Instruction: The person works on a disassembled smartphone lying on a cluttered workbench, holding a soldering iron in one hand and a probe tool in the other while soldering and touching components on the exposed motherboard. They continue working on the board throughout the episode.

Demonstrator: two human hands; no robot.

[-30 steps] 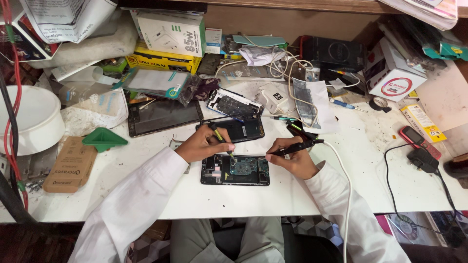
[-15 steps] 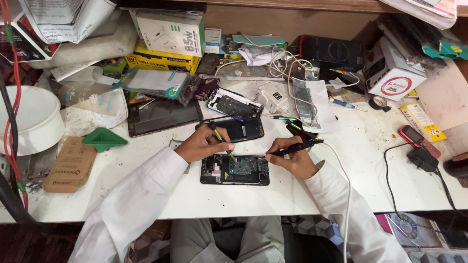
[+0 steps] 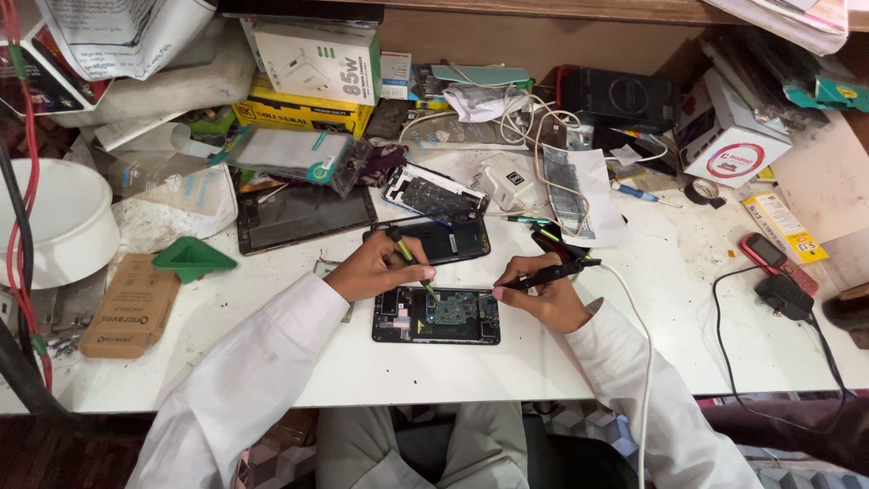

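An opened phone (image 3: 435, 315), its back off and circuit board showing, is lying flat at the centre of the frame on the white table (image 3: 543, 362). The left hand (image 3: 380, 265) is pinching a small screwdriver (image 3: 412, 263) with a yellow-green grip, its tip touching the board. The right hand (image 3: 536, 292) is gripping a black soldering pen (image 3: 552, 272) (a white cord is trailing from it toward the lower right), its tip resting at the phone's upper right edge. Just above, a dark phone (image 3: 444, 241) is lying flat; a tablet (image 3: 303, 215) is sitting up and to the left, near a green triangular tool (image 3: 192, 258).
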